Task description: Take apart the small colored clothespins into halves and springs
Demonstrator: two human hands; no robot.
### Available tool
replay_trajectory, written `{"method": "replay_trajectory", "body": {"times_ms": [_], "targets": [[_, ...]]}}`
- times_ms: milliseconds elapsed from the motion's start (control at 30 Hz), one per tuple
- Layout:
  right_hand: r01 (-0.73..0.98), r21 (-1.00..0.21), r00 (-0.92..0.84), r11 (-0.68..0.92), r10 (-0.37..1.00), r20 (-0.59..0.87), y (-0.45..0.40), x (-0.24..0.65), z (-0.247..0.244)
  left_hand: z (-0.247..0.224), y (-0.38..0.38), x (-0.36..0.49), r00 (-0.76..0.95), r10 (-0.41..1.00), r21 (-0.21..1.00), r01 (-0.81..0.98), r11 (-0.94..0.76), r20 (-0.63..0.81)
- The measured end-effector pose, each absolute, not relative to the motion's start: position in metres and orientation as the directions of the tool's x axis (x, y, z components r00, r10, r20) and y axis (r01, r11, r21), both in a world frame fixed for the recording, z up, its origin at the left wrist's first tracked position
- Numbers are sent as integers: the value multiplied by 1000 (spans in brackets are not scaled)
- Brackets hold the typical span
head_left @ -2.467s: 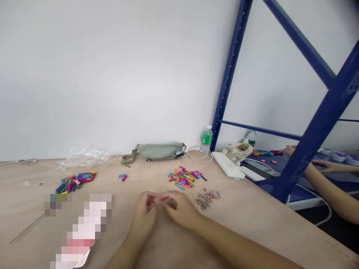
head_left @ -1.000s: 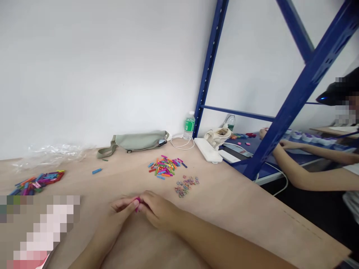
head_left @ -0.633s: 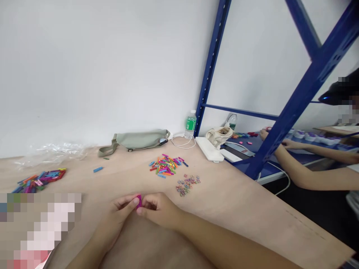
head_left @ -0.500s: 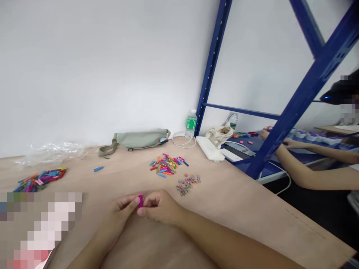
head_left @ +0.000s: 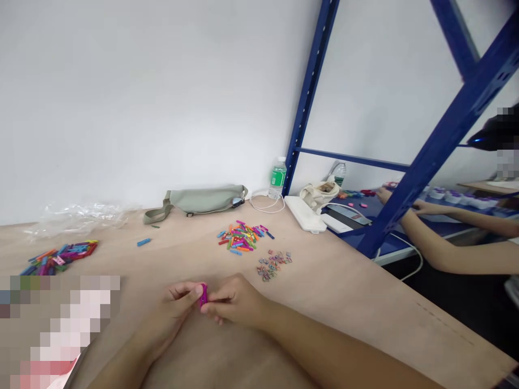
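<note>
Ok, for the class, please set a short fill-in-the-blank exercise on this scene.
1. The person pinches a small ____ piece between the left hand and the right hand.
2. The shelving frame beside the table is painted ____.
3. The plastic water bottle has a ____ label.

Missing words: magenta; blue; green.

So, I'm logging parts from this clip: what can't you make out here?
In the head view:
The magenta piece: the left hand and right hand cover much of it, hiding its shape.
The object at lower left: pixelated, so unidentifiable.
The small loops: too small to tell their shapes.
What the co-worker's hand touches: too small to tell.
</note>
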State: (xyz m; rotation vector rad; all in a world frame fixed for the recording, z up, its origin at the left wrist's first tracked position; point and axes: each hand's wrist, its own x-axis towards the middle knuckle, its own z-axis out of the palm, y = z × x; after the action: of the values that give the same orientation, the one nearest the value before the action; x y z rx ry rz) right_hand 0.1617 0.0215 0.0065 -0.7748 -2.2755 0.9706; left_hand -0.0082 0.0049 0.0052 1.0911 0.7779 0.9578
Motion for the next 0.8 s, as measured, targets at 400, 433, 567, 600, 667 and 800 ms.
{"method": "replay_trajectory", "body": {"times_ms": [400,433,567,600,667,800], "targets": [[310,-416,-771,855,482,416,26,168,8,-4,7,-11,336,936,955,-228,192,-108],[315,-409,-771,856,482,416,26,168,8,-5,7,-11,331,937,958,-218,188,-108],[338,-380,-768,861,485,417,26,168,9,-5,7,-11,300,948,971,-174,162,-104],[341,-375,-766,862,486,421,26,168,9,-5,6,-10,287,953,975,-164,150,-98],[350,-375,-754,859,495,431,26,167,8,-4,4,-9,265,961,982,-150,116,-73],[376,-429,-713,821,552,432,26,164,6,1,2,-6,171,984,981,-177,82,-51]]}}
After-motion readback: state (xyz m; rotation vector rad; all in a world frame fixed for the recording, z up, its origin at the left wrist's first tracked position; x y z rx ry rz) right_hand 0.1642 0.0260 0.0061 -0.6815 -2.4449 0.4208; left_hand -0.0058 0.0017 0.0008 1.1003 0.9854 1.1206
